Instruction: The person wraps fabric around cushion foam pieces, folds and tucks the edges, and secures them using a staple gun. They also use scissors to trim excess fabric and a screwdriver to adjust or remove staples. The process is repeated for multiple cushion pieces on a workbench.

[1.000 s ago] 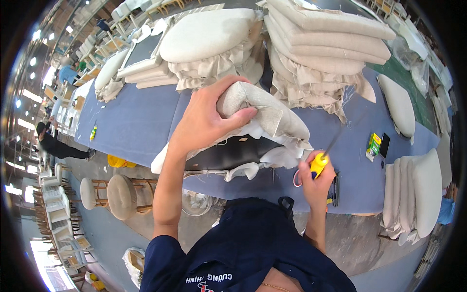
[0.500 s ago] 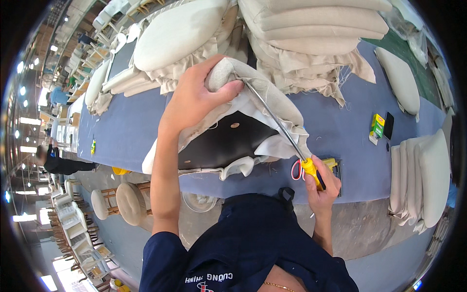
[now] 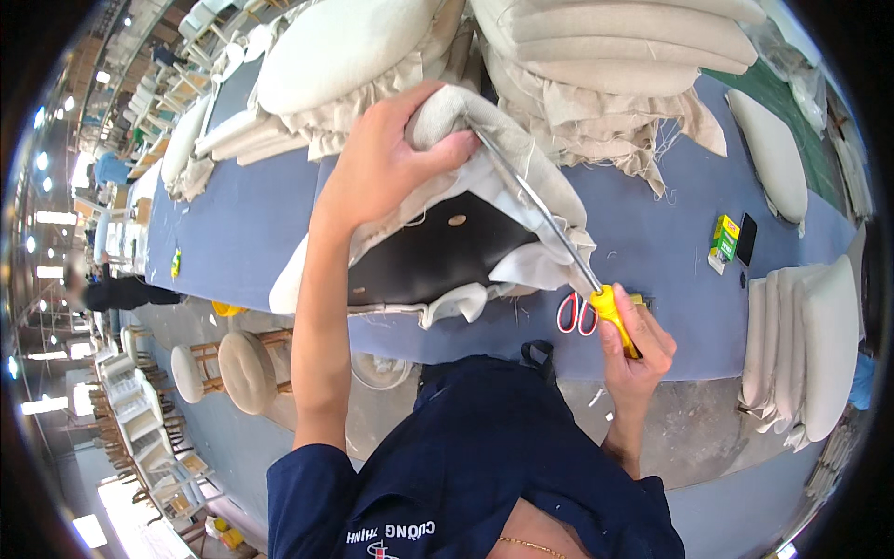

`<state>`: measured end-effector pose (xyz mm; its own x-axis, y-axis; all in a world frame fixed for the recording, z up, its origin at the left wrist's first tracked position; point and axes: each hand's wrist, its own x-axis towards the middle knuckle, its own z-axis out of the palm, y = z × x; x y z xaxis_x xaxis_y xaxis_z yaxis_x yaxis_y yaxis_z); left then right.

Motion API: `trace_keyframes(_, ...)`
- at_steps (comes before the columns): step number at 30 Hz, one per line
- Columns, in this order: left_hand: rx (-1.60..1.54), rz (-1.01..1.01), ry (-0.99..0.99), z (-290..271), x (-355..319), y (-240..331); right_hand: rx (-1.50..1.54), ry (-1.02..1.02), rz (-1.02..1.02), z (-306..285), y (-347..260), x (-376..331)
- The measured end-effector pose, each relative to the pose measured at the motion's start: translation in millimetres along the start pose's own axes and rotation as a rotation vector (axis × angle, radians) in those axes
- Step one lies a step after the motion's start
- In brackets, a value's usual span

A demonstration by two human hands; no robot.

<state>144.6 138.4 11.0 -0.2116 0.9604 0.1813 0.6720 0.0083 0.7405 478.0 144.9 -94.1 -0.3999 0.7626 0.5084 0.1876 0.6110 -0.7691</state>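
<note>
A beige fabric-covered seat cushion [image 3: 549,172] is tilted up in front of me, its black underside board [image 3: 419,252] facing me with loose white lining along the edge. My left hand [image 3: 386,154] grips the cushion's upper corner, thumb on the folded fabric edge. In my right hand [image 3: 638,345] is a screwdriver [image 3: 610,303] with a yellow handle, closed in the fingers. Its long metal shaft slants up and left along the cushion's side, and the tip meets the fabric beside my left thumb. Red-handled scissors [image 3: 568,314] lie on the table near my right hand.
Stacked beige cushions [image 3: 633,47] stand across the back of the blue-grey table [image 3: 242,233], with more cushions [image 3: 819,345] at the right. A green-yellow box [image 3: 724,240] and a phone [image 3: 746,239] lie there too. Round stools [image 3: 248,373] stand on the floor at left, where a person [image 3: 126,293] stands.
My right hand and the screwdriver handle have shifted slightly right, showing more of the scissors. The left hand and cushion corner have risen slightly; the tip stays beside my left thumb.
</note>
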Motion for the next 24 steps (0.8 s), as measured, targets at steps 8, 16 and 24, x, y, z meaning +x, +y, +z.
trace_keyframes(8,0.094,0.023,0.048,6,-19,17,-0.181,-0.034,0.096,-39,-66,-11)
trace_keyframes(16,0.177,0.150,0.146,23,-34,24,-0.377,-0.053,0.088,-71,-121,-15)
trace_keyframes(24,0.200,0.180,0.176,23,-34,24,-0.547,-0.118,0.083,-92,-153,3)
